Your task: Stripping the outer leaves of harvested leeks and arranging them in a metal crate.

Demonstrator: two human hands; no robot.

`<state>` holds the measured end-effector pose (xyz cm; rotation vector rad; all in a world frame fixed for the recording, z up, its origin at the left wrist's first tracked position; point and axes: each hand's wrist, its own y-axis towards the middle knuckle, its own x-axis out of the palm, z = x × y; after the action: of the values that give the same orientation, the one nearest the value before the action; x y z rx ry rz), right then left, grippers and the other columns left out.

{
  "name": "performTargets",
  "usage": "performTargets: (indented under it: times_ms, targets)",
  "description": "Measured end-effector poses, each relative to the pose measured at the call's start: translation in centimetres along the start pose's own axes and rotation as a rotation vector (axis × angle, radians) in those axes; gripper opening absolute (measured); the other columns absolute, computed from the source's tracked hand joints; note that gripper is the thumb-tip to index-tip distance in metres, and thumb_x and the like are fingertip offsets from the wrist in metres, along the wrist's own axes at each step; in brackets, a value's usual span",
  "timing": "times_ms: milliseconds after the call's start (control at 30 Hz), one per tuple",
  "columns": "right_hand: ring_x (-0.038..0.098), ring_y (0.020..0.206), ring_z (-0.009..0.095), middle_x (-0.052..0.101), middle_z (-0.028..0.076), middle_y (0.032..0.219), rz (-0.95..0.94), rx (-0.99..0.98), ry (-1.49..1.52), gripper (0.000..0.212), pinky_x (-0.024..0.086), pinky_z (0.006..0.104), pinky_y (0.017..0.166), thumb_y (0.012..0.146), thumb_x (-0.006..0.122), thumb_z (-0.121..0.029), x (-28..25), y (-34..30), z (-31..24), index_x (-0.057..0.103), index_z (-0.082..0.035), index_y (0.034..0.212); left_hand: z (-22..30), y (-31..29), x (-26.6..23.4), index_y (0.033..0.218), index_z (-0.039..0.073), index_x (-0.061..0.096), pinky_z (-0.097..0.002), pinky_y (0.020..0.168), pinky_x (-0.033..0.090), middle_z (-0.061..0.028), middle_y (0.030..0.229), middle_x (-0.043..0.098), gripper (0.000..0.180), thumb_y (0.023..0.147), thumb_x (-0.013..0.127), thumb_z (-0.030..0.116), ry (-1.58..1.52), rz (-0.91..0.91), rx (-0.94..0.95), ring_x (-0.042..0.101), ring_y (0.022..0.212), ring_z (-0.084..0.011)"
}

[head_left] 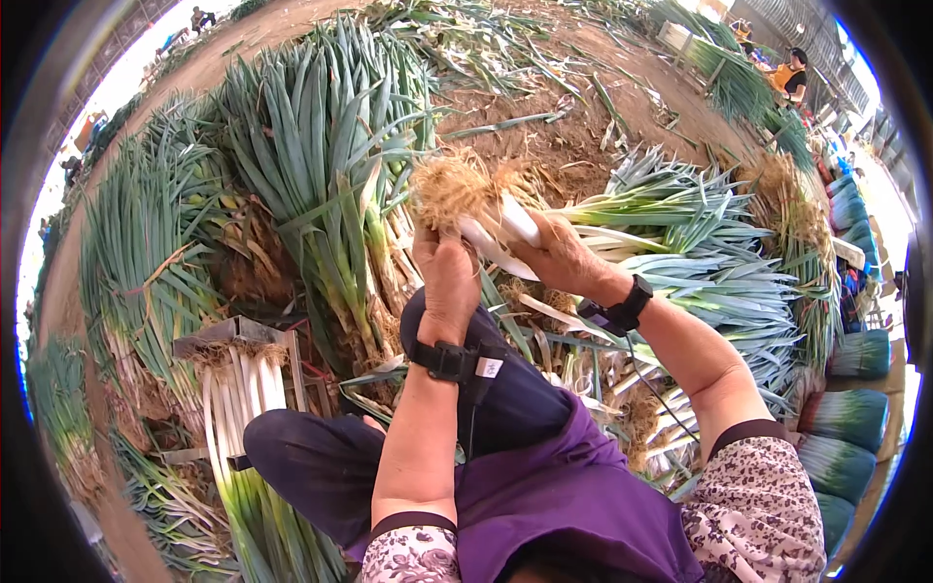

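Note:
A few thick green onions with white stalks (pixel 497 251) and shaggy tan roots (pixel 453 188) are held up in front of me. My right hand (pixel 567 255) is closed round the white stalks, palm partly hidden. Just below the root end, my left hand (pixel 450 277) is closed against the stalks and roots, its fingertips covered by them. Beyond my right hand lies a spread pile of green onions (pixel 700 262), leaves pointing right. To my left, cleaned green onions (pixel 243 389) rest with their root ends against a metal frame (pixel 238 335).
Tall bunches of green onions (pixel 321 146) stand at the left. Loose leaves (pixel 486 58) litter the brown ground ahead. Several wrapped green bundles (pixel 841 423) line the right side. A person in an orange vest (pixel 785 78) sits far off at the right. Dark cables hang from my wrist bands.

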<state>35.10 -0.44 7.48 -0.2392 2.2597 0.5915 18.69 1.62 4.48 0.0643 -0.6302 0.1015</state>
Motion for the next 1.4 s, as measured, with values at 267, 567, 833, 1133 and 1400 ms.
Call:
performTargets:
  times_ms: [267,567,833,1133,1400]
  targets:
    - [0.061,0.093,0.019,0.066,0.012,0.098,-0.361,0.026,0.498,0.058,0.049,0.0325,0.084,0.071,0.081,-0.031,-1.4,5.0,0.1,0.059,-0.002,0.116,3.2,1.1,1.8,0.111,-0.006,0.061,-0.0341,0.087,0.048,-0.0204,0.112,0.062,0.026,0.088,0.06,0.005,0.419,-0.228,0.326,0.06,0.104,-0.0294]
    - [0.064,0.088,0.029,0.065,0.02,0.092,0.355,-0.057,-0.01,0.046,0.05,0.0385,0.08,0.073,0.069,-0.029,-1.0,9.6,-4.7,0.06,0.004,0.103,-2.2,-2.9,0.7,0.148,-0.003,0.005,-0.0281,0.094,0.044,-0.0181,0.14,0.04,0.093,0.088,0.07,0.028,0.139,-0.15,-0.047,0.047,0.121,-0.0224]
    - [0.059,0.102,0.03,0.057,0.023,0.112,0.054,-0.176,0.082,0.075,0.046,0.0379,0.09,0.073,0.076,-0.036,2.0,13.6,-17.9,0.043,0.006,0.125,-4.5,1.4,-1.9,0.113,0.004,0.057,-0.0301,0.088,0.045,-0.0052,0.102,0.062,0.039,0.081,0.074,0.017,0.687,-0.169,0.509,0.056,0.098,-0.012]
    - [0.068,0.078,0.017,0.072,0.012,0.085,-0.769,0.07,0.808,0.025,0.052,0.0212,0.074,0.076,0.077,-0.021,-2.6,14.4,-16.2,0.072,0.002,0.087,5.5,-4.0,1.4,0.102,-0.004,0.059,-0.0343,0.076,0.054,-0.0133,0.087,0.067,0.029,0.075,0.069,0.0,-0.355,-0.504,-0.256,0.066,0.079,-0.0231]
    - [0.061,0.093,0.01,0.07,0.004,0.093,-0.405,0.011,0.21,0.022,0.044,0.0309,0.093,0.094,0.056,-0.017,-2.5,15.0,-14.7,0.07,0.0,0.097,1.3,-9.5,1.6,0.125,-0.003,0.041,-0.034,0.087,0.049,-0.0111,0.107,0.057,0.068,0.078,0.078,0.029,0.19,-0.152,0.114,0.06,0.093,-0.0203]
